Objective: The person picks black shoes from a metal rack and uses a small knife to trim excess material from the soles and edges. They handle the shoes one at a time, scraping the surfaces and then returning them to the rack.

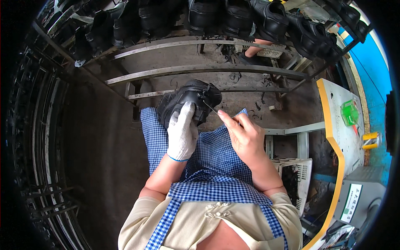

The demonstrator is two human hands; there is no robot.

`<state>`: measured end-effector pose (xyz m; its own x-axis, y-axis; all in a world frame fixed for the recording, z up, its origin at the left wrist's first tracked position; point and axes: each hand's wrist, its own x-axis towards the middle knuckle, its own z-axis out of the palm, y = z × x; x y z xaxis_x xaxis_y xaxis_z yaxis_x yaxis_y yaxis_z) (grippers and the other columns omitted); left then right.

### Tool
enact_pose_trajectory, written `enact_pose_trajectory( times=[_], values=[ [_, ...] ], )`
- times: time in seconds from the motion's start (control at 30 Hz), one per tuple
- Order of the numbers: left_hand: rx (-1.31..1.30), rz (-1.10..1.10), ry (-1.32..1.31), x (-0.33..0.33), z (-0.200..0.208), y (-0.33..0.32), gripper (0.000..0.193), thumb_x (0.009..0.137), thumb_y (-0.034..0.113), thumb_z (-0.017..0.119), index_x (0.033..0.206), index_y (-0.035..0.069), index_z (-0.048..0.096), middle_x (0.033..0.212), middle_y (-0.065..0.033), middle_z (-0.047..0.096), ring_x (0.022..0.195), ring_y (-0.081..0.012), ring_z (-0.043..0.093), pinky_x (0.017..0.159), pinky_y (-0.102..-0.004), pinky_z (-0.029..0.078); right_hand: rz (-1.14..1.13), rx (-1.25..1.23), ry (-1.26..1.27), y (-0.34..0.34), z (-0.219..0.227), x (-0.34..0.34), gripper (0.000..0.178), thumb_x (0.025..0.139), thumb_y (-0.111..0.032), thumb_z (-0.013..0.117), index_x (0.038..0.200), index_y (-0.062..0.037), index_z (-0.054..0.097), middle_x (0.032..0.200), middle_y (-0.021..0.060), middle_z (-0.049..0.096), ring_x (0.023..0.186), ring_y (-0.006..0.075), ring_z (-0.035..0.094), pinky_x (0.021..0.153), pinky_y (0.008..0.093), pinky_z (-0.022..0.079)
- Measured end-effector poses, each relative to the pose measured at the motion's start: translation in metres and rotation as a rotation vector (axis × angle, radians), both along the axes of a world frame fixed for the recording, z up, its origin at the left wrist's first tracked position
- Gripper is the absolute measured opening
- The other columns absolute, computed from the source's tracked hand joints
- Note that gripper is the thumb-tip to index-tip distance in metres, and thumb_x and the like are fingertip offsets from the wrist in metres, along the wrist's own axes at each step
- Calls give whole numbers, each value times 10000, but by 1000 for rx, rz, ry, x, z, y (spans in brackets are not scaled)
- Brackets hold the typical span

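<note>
A black shoe [189, 98] is held up above my lap in my left hand [182, 131], which wears a white knit glove with a blue cuff edge. The gloved fingers wrap its side, and the thumb presses on the upper. My bare right hand [246, 135] is closed around a thin, dark pointed tool [211, 107]; its handle is hidden in my fingers. The tool's tip meets the shoe's upper near its right end. Beneath both hands lies a blue-and-white checked apron [212, 152].
Ahead, a metal rack [208, 68] carries a row of black shoes [202, 16]. At right stands a white table [343, 125] with a yellow edge, bearing a green bottle [349, 112]. A white plastic crate [304, 179] sits below it. More racks [46, 137] line the left. Another person's leg [255, 49] shows behind the rack.
</note>
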<state>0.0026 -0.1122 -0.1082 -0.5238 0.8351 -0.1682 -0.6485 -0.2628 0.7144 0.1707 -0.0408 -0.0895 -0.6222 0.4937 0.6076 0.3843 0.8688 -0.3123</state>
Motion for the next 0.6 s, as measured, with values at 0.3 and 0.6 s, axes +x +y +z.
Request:
enact_pose_trajectory(
  times=[0.3,0.6],
  values=[
    [-56,79,39,5,2,4,278,997,180,596,1245,53,596,1119,-41,669,963,-113,610,797,-267,479,-88,6,135,0,-25,-16,479,847,-40,709,1305,-167,647,719,26,487,540,159,556,468,319,474],
    [-72,128,-17,17,5,10,252,983,159,623,1215,64,601,1090,-22,662,943,-100,612,774,-229,483,-113,-54,260,7,-34,-20,405,867,-33,698,1259,-125,664,690,43,528,524,182,560,467,320,460]
  ],
)
